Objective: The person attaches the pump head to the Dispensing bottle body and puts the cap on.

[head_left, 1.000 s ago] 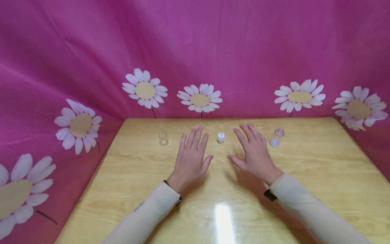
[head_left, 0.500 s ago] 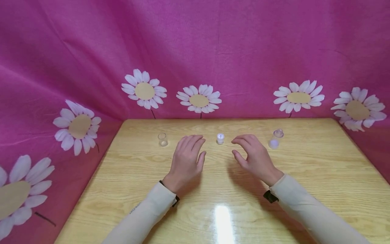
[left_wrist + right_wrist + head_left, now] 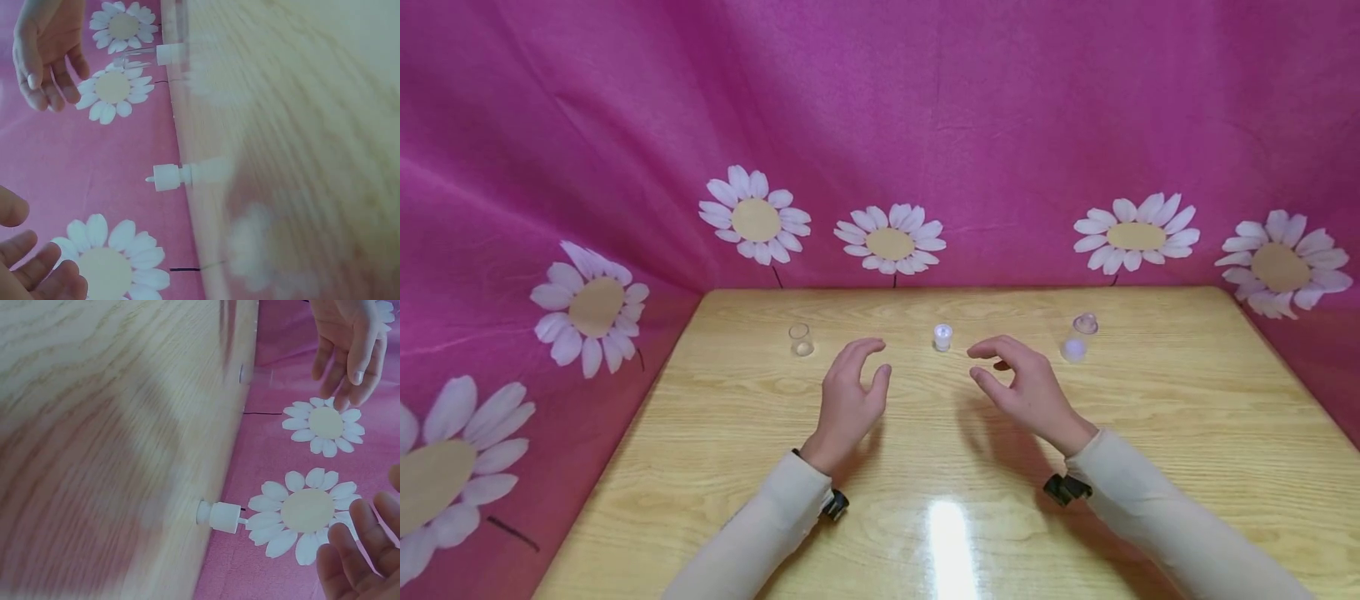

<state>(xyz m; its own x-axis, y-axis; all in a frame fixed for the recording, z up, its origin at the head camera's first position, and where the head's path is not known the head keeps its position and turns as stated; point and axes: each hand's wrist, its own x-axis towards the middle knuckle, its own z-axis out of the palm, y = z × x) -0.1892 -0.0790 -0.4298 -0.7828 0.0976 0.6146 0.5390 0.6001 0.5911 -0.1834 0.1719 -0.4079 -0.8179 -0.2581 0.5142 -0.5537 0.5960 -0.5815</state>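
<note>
A small white cylinder with a thin tip (image 3: 942,337) stands upright on the table between and slightly beyond my hands; both wrist views show its narrower lower part and pointed top. My left hand (image 3: 850,396) hovers left of it, thumb and fingers apart and loosely bent, holding nothing. Opposite, my right hand (image 3: 1030,393) has its fingertips nearer the cylinder, with a gap between thumb and fingers. To the left stands a small clear cup (image 3: 802,341). Beyond the right hand is a clear container with a whitish lower part (image 3: 1075,348) and a purple-tinted top.
The glossy wooden table (image 3: 737,467) carries a bright light reflection near the front. Behind it and along its sides hangs a pink cloth (image 3: 1000,125) printed with white daisies. A dark strap (image 3: 1066,488) sits at each wrist below the pale sleeves.
Both hands went from spread, straight fingers to loosely bent ones, and their fingertips drew back toward the person. The left hand shifted slightly left. The three objects stayed in place.
</note>
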